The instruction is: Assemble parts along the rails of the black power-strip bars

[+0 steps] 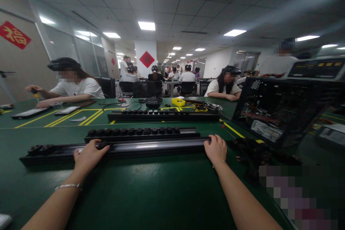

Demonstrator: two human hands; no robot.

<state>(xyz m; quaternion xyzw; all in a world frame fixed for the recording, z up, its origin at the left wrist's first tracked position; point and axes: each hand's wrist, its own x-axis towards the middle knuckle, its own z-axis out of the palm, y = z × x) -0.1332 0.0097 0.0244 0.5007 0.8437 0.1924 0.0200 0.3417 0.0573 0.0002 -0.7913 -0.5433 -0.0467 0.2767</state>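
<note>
A long black rail lies crosswise on the green table in front of me, with a few round black sockets at its left end. My left hand rests on the rail left of centre, fingers curled over a round black socket. My right hand grips the rail's right end, fingers folded over its edge. Just behind lies a second rail carrying several round black sockets.
A third rail lies farther back, near a yellow box and a metal dish. An open black computer case stands at right with dark cables beside it. Other people sit around the tables.
</note>
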